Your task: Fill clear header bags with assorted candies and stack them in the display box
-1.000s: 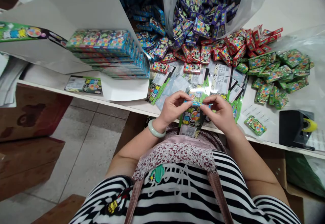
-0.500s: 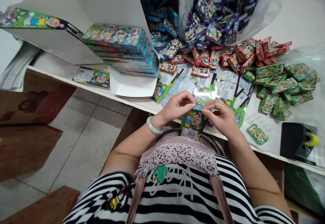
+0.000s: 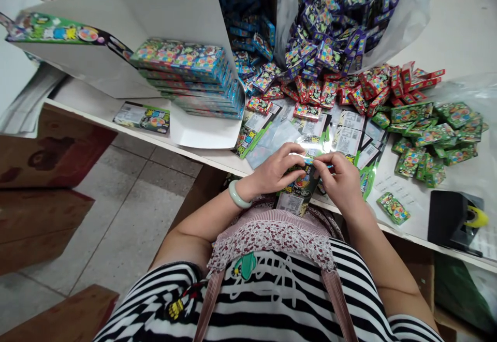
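A black printed packet (image 3: pixel 293 203) with green edging stands near my lap at the table's front edge. My left hand (image 3: pixel 276 170), with a pale green bangle (image 3: pixel 237 195) at the wrist, curls its fingers and thumb round the upper left of the packet. On the other side, my right hand (image 3: pixel 342 179) pinches the packet's upper right corner. Between the fingertips shows a narrow blue strip (image 3: pixel 308 160); whether it is a small box or part of the packet I cannot tell. Flat printed packets (image 3: pixel 345 137) lie just beyond my hands.
Small red boxes (image 3: pixel 376 83), green boxes (image 3: pixel 427 124) and a bag of purple boxes (image 3: pixel 326 26) fill the back. One green box (image 3: pixel 393 208) lies by a tape dispenser (image 3: pixel 454 220). Left stands an open white carton (image 3: pixel 205 132) with stacked box rows (image 3: pixel 182 57).
My left hand has shifted a little right, its fingers spreading over the packet's face. My right hand still pinches the top corner, slightly further right.
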Available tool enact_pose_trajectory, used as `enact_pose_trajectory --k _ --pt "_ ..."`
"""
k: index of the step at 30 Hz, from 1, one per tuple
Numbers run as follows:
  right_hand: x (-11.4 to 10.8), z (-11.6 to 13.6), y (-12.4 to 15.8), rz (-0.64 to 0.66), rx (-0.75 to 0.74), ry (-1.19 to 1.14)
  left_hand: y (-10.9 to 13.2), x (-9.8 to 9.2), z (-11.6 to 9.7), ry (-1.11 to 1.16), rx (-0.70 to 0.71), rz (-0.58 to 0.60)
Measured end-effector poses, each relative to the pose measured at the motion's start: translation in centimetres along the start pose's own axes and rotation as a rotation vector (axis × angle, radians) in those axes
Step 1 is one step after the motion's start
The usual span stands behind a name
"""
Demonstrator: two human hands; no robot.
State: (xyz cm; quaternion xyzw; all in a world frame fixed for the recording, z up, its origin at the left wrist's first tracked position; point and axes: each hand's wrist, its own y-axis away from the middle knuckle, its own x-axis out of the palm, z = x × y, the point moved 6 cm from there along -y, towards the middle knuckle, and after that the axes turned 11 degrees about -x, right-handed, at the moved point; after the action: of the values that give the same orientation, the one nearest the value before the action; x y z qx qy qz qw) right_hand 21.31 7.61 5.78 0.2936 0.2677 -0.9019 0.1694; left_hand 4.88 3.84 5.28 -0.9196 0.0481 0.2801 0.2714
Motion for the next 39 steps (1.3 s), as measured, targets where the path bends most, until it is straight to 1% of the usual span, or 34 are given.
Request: enact_pose_trajectory --k 3,5,11,16,22,29,33,39 --pt "0.1 0.0 -0.2 -0.005 -0.023 0.043 0.4 0.3 -0.1 -0.072 -0.03 -0.059" --pt "0.1 0.0 -0.3 -0.009 -0.035 0.047 0.5 0.4 -0.1 -0.105 -0.061 -0.076" --pt "0.2 -0.4 -0.3 -0.008 -0.03 0.053 0.5 0.8 -0.2 -0.174 -0.098 -0.087" --pt "0.3 -0.7 -0.4 0.003 -0.016 0.057 0.5 1.1 -0.2 -0.222 -0.147 -0.063" --pt "0.5 -0.9 -0.3 0.007 -0.007 0.09 0.3 1.1 -0.8 -0.311 -0.131 -0.088" --pt "0.2 -1.1 -0.3 0.019 0.007 0.08 -0.2 1.1 -0.9 -0.325 -0.146 -0.037" --pt "0.2 -1.3 -0.5 0.025 0.03 0.066 -0.4 0.9 -0.9 -0.341 -0.122 -0.011" --pt "0.4 -1.7 -1.1 0.016 0.076 0.012 -0.9 1.0 -0.4 -0.286 -0.164 0.094"
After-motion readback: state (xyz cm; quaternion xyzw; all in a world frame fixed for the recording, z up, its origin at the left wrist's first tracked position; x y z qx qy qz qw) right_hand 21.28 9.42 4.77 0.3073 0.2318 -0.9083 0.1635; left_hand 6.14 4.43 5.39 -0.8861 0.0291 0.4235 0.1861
